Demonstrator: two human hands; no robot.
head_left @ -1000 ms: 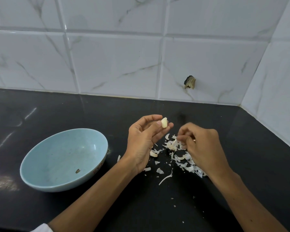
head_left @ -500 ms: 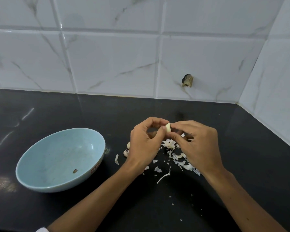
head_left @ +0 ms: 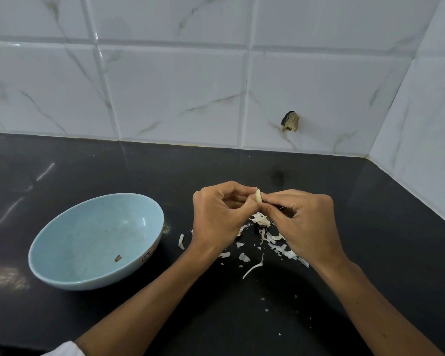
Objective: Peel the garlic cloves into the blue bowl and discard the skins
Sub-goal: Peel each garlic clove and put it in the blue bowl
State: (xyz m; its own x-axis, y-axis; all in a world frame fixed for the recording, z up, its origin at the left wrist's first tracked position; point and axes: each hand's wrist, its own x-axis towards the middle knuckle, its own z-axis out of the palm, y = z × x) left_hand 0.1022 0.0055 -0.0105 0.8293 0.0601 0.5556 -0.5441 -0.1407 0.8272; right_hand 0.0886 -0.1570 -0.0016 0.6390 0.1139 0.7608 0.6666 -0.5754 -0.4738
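1. Now both hands meet over the skins [head_left: 272, 240] on the table [head_left: 370, 227]: left hand [head_left: 217, 217] and right hand [head_left: 303, 222] pinch one garlic clove [head_left: 258, 196], so scraps fall onto the pile.
2. Blue bowl [head_left: 62, 253] waits left, holding only a dark speck [head_left: 118, 258].
3. Fingertips hide the clove's lower end; whether any skin remains is unclear.

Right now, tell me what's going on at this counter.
A person is peeling garlic. The left hand and right hand both pinch one pale garlic clove at their fingertips, above a scatter of skins on the black counter. The blue bowl sits off to the left with no cloves in it, only a small brown scrap.
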